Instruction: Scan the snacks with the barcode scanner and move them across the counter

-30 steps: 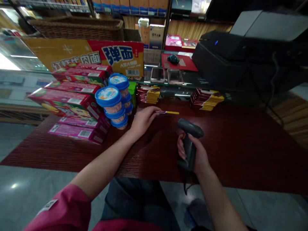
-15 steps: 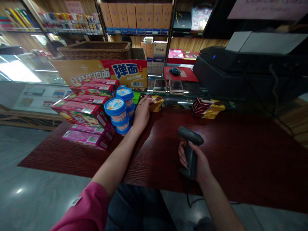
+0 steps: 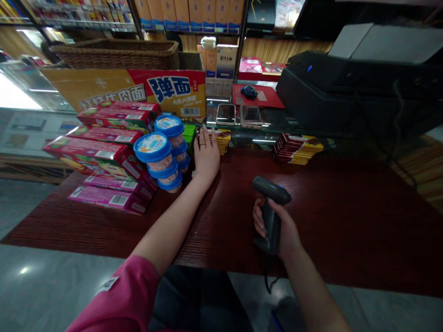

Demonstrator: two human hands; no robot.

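Dark red counter point(image 3: 346, 221) spans my view, a yellow-and-red carton point(image 3: 166, 94) standing at upper left. Right of centre, I see the right hand point(image 3: 286, 228) wrapped around a grey scanner point(image 3: 272, 190); at centre, the left hand point(image 3: 207, 159) lies uncurled, fingers stretched over one packet stack point(image 3: 223, 139), another stack point(image 3: 297, 147) sitting farther right.

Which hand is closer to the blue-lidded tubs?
Left. The left hand is close beside the blue-lidded tubs; the right hand is farther away, to their right, holding the scanner.
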